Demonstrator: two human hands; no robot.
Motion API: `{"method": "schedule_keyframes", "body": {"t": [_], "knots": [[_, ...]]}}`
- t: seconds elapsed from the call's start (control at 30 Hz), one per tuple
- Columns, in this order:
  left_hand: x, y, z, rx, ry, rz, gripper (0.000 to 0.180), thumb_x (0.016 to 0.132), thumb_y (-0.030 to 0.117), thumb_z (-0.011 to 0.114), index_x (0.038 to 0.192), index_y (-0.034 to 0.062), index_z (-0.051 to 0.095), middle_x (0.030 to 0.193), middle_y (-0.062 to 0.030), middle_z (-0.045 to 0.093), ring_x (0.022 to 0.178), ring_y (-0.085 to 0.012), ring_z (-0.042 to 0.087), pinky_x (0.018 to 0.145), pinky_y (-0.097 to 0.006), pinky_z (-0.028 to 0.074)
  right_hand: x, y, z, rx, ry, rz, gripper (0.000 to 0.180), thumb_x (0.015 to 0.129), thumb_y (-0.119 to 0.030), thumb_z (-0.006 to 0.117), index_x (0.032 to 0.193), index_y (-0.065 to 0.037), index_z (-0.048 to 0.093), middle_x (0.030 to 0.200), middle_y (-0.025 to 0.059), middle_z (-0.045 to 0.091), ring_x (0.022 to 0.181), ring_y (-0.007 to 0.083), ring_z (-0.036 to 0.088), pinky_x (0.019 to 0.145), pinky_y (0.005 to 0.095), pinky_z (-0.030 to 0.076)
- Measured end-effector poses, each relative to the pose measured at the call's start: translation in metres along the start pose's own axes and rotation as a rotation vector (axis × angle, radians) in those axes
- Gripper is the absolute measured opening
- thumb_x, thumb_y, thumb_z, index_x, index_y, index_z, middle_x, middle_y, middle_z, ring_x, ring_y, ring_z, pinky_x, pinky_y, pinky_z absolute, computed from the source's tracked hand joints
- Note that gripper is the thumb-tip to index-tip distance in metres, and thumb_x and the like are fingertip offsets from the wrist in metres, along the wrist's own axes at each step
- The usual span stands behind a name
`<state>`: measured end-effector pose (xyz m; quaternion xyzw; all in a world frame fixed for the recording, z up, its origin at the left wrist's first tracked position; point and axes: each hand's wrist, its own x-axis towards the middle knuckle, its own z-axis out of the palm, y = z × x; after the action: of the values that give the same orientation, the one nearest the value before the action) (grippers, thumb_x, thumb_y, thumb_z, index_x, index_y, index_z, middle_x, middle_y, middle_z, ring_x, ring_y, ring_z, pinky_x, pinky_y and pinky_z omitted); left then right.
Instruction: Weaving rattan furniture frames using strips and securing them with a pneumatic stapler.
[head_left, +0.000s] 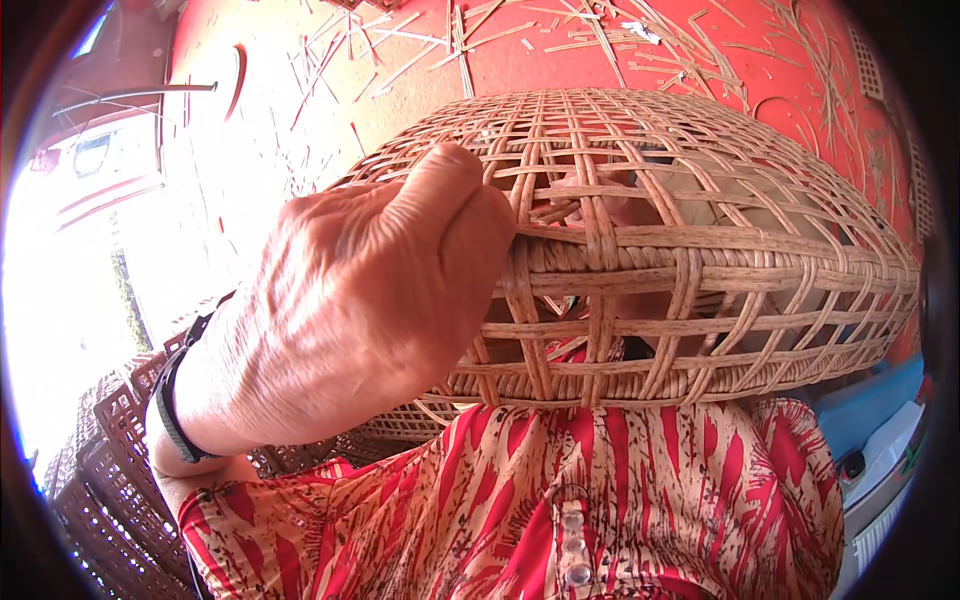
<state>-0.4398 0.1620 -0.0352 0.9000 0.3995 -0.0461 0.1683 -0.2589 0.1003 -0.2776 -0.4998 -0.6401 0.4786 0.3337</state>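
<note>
Nearest is the person's red-and-cream printed top (620, 480), its front placket buttoned. Just beyond, the left hand (390, 270), a black band (175, 400) at its wrist, bends over the side of an open-weave wicker basket (690, 262) lying across the body; its fingertips are hidden, so I cannot tell its grip. The right hand (625, 207) shows in part behind the lattice, its grip also unclear. Farther off, cut cane strips (462, 60) litter the red floor (400, 85).
</note>
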Motion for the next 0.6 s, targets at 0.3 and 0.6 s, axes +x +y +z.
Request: {"method": "schedule_keyframes", "body": {"t": [0.3, 0.6], "knots": [[0.018, -0.039, -0.016, -0.442, -0.183, 0.104, 0.014, 0.086, -0.001, 0.061, 0.098, -0.0042, 0.066, 0.087, -0.0137, 0.061, 0.074, -0.0264, 0.063, 0.064, -0.035, 0.049, -0.004, -0.009, -0.010, -0.014, -0.003, -0.007, 0.063, 0.095, -0.025, 0.060, 0.148, -0.001, 0.036, 0.153, 0.0170, 0.038, 0.141, 0.0337, 0.036, 0.119, 0.0446, 0.029], [0.035, -0.044, -0.022, -0.584, -0.295, 0.151, 0.017, 0.090, 0.012, 0.070, 0.098, -0.0024, 0.067, 0.089, -0.0110, 0.064, 0.081, -0.0224, 0.064, 0.072, -0.035, 0.050, -0.006, -0.017, -0.020, -0.023, -0.002, -0.022, 0.062, 0.095, -0.023, 0.060, 0.148, -0.001, 0.037, 0.152, 0.0171, 0.038, 0.141, 0.0337, 0.037, 0.119, 0.0443, 0.029]]}}
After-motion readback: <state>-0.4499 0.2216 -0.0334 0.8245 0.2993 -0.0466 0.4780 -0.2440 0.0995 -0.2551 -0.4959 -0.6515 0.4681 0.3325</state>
